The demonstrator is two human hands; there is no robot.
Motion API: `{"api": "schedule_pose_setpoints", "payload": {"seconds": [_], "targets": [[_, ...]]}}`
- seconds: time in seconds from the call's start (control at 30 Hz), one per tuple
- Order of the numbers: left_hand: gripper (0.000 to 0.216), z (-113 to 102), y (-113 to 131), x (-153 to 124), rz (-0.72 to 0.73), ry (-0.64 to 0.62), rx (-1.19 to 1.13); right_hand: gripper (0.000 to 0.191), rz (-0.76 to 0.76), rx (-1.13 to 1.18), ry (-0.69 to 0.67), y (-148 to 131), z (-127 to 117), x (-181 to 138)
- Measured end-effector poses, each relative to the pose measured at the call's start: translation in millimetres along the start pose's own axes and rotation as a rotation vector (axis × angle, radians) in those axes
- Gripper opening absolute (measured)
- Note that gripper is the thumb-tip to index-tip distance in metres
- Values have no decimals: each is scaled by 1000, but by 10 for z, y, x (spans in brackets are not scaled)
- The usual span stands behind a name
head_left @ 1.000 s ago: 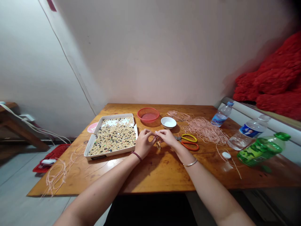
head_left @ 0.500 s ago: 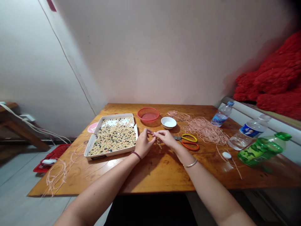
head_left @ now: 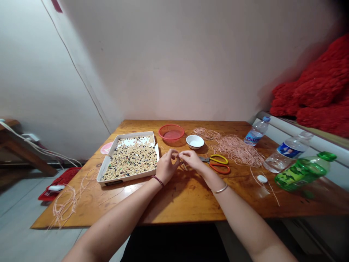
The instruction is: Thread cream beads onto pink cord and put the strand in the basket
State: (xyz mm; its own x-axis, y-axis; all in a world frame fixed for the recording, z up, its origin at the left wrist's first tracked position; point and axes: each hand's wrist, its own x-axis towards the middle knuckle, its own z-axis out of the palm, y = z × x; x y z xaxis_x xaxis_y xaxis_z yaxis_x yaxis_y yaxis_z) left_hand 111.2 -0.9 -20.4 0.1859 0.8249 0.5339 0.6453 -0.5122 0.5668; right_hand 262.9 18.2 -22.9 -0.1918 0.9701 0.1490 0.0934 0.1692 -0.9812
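My left hand (head_left: pixel 167 164) and my right hand (head_left: pixel 191 160) meet fingertip to fingertip above the table. Both are closed in a pinch. A short beaded string (head_left: pixel 184 166) hangs below the fingertips, its beads small and yellowish; its upper part is hidden by the fingers. Left of my left hand lies a shallow white box (head_left: pixel 128 178) filled with small cream, black and a few coloured beads. Scissors (head_left: pixel 218 163) with one yellow and one orange handle lie just right of my right hand. A white bowl (head_left: pixel 195 141) stands beyond the hands.
A red mesh basket (head_left: pixel 171 134) stands at the back. Tangled pink cord (head_left: pixel 236 149) spreads to the right, with a white cap (head_left: pixel 262 179) near a clear bottle (head_left: pixel 286 153), another bottle (head_left: pixel 256 133) and a green bottle (head_left: pixel 304 171). More cord (head_left: pixel 65 203) lies at the left edge.
The fingers have shifted slightly and the beaded string has drawn up closer under them. The rest of the table is as before, apart from a slight camera shift.
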Motion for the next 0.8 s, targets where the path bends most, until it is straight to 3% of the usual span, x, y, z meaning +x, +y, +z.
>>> {"api": "schedule_pose_setpoints", "payload": {"seconds": [0.4, 0.8], "targets": [[18, 10, -38, 14, 35, 33, -2, 39, 80, 44, 54, -20, -26, 12], [7, 16, -47, 18, 86, 53, 32, 43, -15, -23, 109, -7, -56, 40]]}}
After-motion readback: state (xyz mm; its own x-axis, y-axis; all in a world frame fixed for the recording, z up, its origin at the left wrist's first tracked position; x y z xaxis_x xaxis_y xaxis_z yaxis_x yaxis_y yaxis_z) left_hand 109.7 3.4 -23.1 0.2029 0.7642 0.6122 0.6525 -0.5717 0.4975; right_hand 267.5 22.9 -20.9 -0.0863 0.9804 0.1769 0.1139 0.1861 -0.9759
